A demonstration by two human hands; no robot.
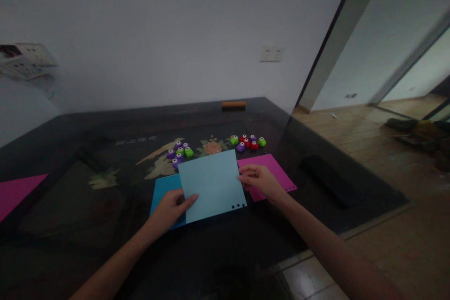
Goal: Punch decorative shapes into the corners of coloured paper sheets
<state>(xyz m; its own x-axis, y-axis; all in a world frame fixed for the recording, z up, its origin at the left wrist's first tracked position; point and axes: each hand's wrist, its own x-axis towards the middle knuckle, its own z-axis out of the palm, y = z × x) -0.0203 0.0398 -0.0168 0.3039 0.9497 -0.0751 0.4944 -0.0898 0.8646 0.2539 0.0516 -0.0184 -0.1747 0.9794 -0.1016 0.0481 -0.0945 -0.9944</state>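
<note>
"Since the pale blue sheet [211, 185] is between the two hands, over the bench [211, 251], how does it handle?"

"I think it is light and a little stiff, but easy to crease. Its side edges, at 9 and 3 o'clock, are good to hold, away from the small star shapes [238, 206] at its 5 o'clock corner."

"And the fingers?"

"Those of the left hand [172, 206] are clamped on the sheet, at 8 o'clock. Those of the right hand [262, 180] touch its edge at 3 o'clock; whether they pinch it, I cannot tell."

"What is around?"

"The bench looks dark and glossy. A darker blue sheet [163, 187] shows at 9 o'clock, a pink sheet [277, 171] at 3; a pale wall [158, 33] stands at 12, a tiled floor [341, 124] at 2."
</note>
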